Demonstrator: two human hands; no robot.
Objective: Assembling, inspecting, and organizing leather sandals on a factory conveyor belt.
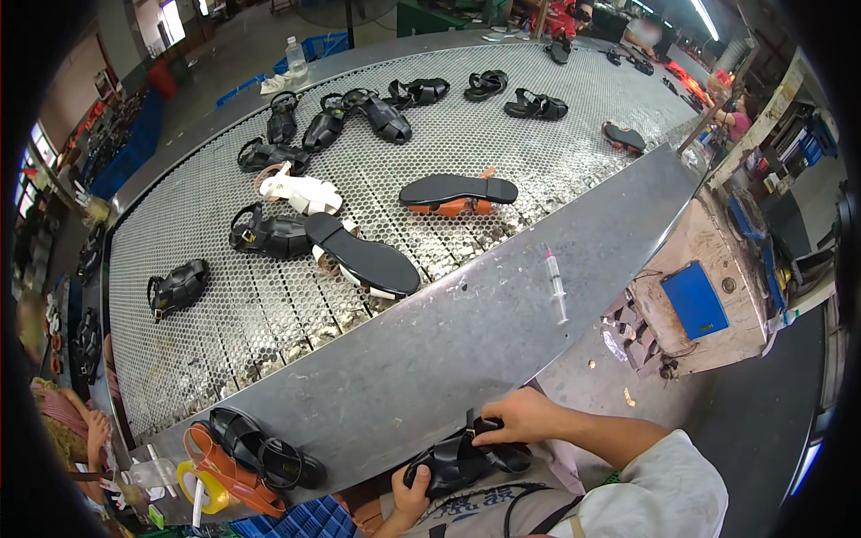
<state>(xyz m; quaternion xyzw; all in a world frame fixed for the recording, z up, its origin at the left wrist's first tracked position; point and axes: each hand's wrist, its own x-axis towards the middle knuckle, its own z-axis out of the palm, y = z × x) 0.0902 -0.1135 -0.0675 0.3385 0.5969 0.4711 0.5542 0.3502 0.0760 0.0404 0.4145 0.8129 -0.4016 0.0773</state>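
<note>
Close to my body, at the near edge of the metal ledge, I hold a black sandal [453,468]. My left hand [410,498] is closed round its toe end, thumb on top, the other fingers hidden beneath. Over the heel end, my right hand [513,420] pinches the sandal's strap near a small gold-coloured buckle. Left of my hands, on the ledge, stand another black sandal [240,434] and an orange sandal [235,472]. A syringe [556,285] with a pink tip lies on the ledge, ahead and to the right.
Beyond the metal ledge [421,345] runs a perforated conveyor [260,314] carrying several black sandals [325,124], a white sandal [303,192] and an upturned orange one [457,190]. Yellow tape [208,491] and a jar [151,477] stand at the near left. Other people work along the line.
</note>
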